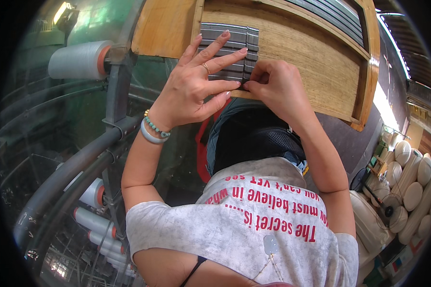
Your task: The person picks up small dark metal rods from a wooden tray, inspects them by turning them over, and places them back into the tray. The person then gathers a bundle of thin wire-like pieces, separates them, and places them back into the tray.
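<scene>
Flat dark metal strips lie stacked in rows at the left part of a shallow wooden tray. My left hand rests over these strips with its fingers spread, a ring on one finger and a bracelet and bangle at the wrist. At the strips' near right corner, by the tray's near edge, my right hand has thumb and fingertips pinched together, touching the end of the strips. Whether a single strip is between them is hidden. The two hands' fingertips nearly meet there.
More long metal strips lie in the tray's far compartment. A wooden board adjoins it on the left. Metal pipes and white thread cones stand at left. Large pale fabric rolls and a fan are at right.
</scene>
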Demonstrator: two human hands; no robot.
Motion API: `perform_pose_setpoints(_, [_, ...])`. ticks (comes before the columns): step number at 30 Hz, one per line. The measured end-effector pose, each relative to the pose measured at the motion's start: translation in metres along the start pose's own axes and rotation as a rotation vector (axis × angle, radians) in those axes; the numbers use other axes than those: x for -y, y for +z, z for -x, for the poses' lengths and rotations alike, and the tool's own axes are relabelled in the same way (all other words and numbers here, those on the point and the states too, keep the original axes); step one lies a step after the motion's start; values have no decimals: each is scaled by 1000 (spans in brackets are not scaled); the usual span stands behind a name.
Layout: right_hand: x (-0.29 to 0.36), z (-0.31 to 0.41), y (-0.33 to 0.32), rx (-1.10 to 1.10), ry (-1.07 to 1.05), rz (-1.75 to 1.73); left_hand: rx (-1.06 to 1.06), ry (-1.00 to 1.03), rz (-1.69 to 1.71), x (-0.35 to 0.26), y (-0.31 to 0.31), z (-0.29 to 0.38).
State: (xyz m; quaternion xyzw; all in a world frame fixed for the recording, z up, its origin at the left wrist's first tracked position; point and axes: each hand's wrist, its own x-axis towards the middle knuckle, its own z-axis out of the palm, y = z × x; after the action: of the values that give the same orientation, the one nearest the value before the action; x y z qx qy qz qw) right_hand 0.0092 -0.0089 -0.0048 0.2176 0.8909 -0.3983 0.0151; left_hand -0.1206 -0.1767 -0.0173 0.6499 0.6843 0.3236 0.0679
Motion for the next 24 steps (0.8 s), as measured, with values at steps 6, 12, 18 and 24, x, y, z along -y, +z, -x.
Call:
perform_pose_setpoints(6, [3,0,-1,10,9,12,-3,-4,1,1,1,0])
perform_pose_setpoints(12, [1,-1,1,-16,-22,22,2,-6,1,1,1,0])
perform_pose_setpoints(18, [0,-4,3,-22,-30,63,5,-16,6,0,1,0])
perform_pose_setpoints(24, [3,-6,2,-1,-44,51,5,-21,4,0,1,0])
